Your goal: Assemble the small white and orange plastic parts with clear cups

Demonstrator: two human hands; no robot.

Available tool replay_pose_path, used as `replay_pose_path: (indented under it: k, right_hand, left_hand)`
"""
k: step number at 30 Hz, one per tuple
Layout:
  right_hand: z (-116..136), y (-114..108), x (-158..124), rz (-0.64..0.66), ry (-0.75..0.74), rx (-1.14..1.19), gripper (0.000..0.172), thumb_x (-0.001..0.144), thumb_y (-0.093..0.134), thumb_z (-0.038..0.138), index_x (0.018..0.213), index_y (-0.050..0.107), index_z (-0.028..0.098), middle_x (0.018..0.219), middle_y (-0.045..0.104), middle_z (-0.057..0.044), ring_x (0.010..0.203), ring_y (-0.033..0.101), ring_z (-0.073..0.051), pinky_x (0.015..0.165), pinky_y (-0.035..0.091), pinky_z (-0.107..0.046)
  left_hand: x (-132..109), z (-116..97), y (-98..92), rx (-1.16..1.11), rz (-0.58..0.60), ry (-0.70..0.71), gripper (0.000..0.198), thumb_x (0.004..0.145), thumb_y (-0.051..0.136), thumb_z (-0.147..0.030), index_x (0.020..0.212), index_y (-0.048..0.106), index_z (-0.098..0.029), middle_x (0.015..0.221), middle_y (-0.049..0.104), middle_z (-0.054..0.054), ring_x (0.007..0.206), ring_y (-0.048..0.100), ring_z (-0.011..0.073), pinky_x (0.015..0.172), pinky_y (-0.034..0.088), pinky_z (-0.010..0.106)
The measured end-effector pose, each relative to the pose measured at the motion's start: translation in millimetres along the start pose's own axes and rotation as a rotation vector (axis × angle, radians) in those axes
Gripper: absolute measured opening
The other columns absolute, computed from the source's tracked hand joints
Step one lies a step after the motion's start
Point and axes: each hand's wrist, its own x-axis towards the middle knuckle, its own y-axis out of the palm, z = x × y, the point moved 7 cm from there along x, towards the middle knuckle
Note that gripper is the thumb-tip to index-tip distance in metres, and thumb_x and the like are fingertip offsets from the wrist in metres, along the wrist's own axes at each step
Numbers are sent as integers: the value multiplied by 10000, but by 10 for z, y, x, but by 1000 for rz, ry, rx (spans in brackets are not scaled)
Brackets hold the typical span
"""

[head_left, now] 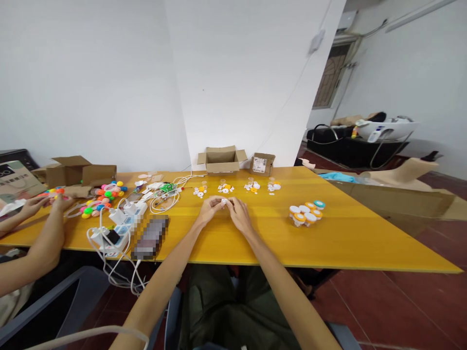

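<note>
My left hand [209,209] and my right hand [239,213] meet over the yellow table [346,238], fingertips pinched together on a small white piece [224,201] between them. It is too small to name. Just beyond my hands lie small groups of white and orange parts [225,187], with more small parts [252,186] to their right. A cluster of small jars with orange, white and teal lids [306,213] stands to the right of my right hand.
An open cardboard box [221,160] and a smaller box [262,164] sit at the table's far edge. Left of me lie a power strip with chargers and white cables [116,228], a phone [149,238] and colourful balls [107,192]. Another person's hands [47,201] work at the far left.
</note>
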Motion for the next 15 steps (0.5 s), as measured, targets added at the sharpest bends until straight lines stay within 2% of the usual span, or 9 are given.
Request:
replay_pose_path:
  k: [9,15]
  right_hand:
    - [-41,4,16,31,30,67,413,1004,255,411,684,470,263,716,624,-32,723,570,-211,707,425,-305]
    - [-83,37,11,50,61,114,455,996,243,483,682,490,264,705,635,-36,679,578,-214,671,443,-305]
  left_hand:
    - [-23,-25,48,-26,21,-20,413,616,876,-477,875,757,-178,888,780,63,821,722,210,849,569,362]
    - [-14,2,64,-45,41,-27,416,606,887,-456,877,751,-172,912,785,79,890,731,236,897,554,385]
